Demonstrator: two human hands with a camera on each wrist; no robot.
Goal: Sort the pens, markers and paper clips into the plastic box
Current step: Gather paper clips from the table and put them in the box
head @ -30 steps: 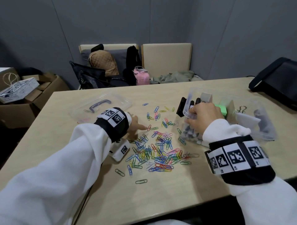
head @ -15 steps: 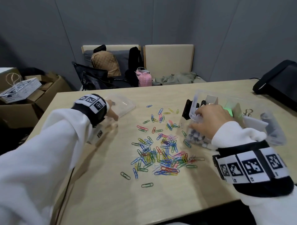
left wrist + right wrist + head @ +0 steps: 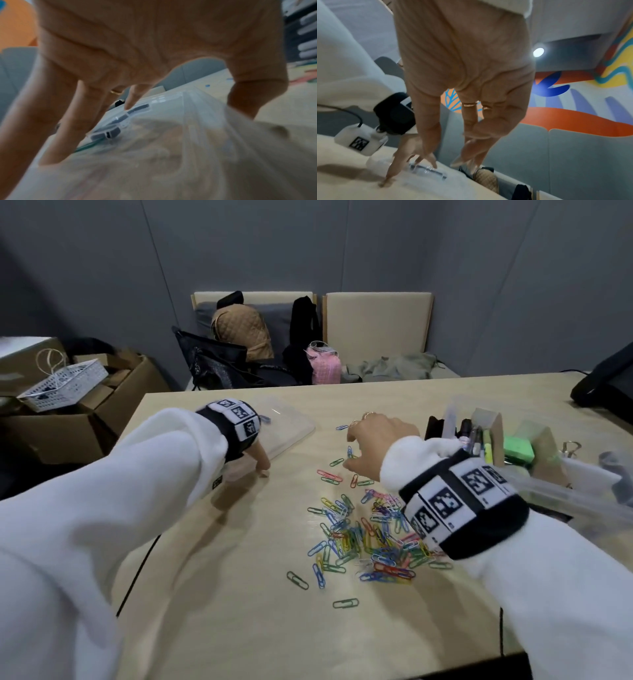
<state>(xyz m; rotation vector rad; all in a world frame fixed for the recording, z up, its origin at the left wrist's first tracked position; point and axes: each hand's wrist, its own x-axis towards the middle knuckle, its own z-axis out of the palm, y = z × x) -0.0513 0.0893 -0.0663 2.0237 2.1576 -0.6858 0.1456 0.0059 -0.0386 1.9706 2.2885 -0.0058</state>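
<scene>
Left hand (image 3: 259,459) w/ fingers spread, tips on the clear lid (image 3: 287,430) at bench (image 3: 239,594) left. Right hand (image 3: 375,442) hangs relaxed, holding nothing, above paper clips (image 3: 370,537) strewn mid-bench; plastic box (image 3: 548,487) w/ pens (image 3: 474,440) at right.

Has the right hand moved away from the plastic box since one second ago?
Yes. The right hand left the plastic box rim and went left, over the paper clips.

- Surface (image 3: 239,628): pale wood.
- Paper clips (image 3: 370,539): coloured heap, centre.
- Clear lid (image 3: 291,429): 10 o'clock.
- Plastic box (image 3: 555,491): 3 o'clock.
- Black bag (image 3: 609,385): 2 o'clock.
</scene>
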